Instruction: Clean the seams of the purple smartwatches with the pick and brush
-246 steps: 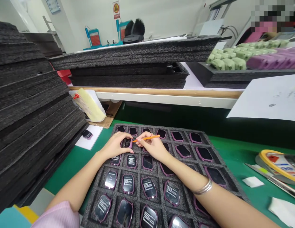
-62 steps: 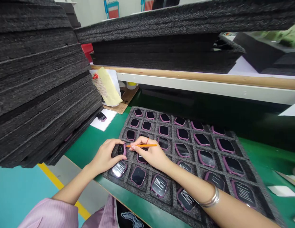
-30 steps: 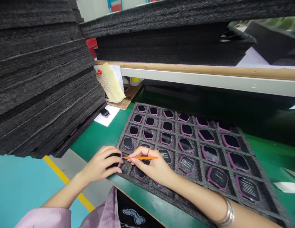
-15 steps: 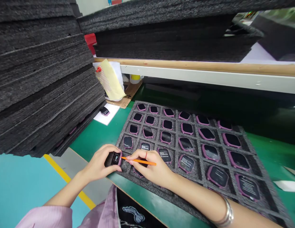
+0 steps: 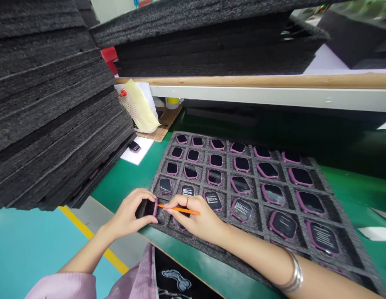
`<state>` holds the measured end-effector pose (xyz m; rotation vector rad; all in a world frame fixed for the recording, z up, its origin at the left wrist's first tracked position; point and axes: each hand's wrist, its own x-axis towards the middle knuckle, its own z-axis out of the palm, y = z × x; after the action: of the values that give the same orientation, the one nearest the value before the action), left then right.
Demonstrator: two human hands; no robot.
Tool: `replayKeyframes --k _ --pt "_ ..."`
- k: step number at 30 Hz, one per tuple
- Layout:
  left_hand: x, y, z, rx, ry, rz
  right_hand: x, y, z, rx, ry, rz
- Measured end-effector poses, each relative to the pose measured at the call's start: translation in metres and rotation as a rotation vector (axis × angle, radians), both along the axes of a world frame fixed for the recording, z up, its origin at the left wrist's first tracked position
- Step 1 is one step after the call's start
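A purple smartwatch case point(image 5: 151, 207) with a dark screen is held by its edges between the thumb and fingers of my left hand point(image 5: 132, 211). It is at the near left corner of the black foam tray point(image 5: 186, 244). My right hand point(image 5: 194, 216) pinches a thin orange stick point(image 5: 180, 209), its pointed tip touching or almost touching the right side of the case. Several similar purple watches, such as one with white text on its screen point(image 5: 323, 237), lie in the tray's compartments. My right hand and forearm hide part of the near rows.
Tall stacks of black foam trays point(image 5: 56, 116) rise at the left. Above the green table point(image 5: 118, 182) runs a shelf point(image 5: 258, 93) bearing more foam. One watch point(image 5: 134, 146) rests on a white card point(image 5: 141, 151) behind my left hand. White scraps point(image 5: 375, 233) lie at the right.
The screen of the watch in my left hand has gone from a lit picture to dark. The view has shifted slightly; both hands keep nearly the same pose, the stick still at the case's side.
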<state>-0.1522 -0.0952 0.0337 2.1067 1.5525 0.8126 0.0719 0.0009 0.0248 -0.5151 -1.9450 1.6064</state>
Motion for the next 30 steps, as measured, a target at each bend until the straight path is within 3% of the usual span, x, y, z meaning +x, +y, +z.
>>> replayKeyframes --k 4,8,12,17,21,30 --pt "-0.001 0.011 0.022 -0.138 0.107 -0.068 0.002 0.011 0.01 -0.095 0.035 -0.066" --pt "0.01 0.028 0.032 -0.015 0.153 -0.061 0.015 0.038 0.027 -0.178 0.112 -0.238" --pt "0.039 0.052 0.022 0.051 0.209 -0.168 0.029 0.056 0.029 -0.186 0.113 -0.361" --pt "0.065 0.078 0.009 0.062 0.323 -0.243 0.038 0.052 0.007 -0.19 0.07 -0.384" --pt "0.063 0.081 0.01 0.078 0.348 -0.231 0.041 0.048 -0.005 -0.23 0.054 -0.403" --pt "0.049 0.069 0.0 0.195 0.195 -0.178 0.037 0.039 -0.004 -0.233 0.04 -0.347"
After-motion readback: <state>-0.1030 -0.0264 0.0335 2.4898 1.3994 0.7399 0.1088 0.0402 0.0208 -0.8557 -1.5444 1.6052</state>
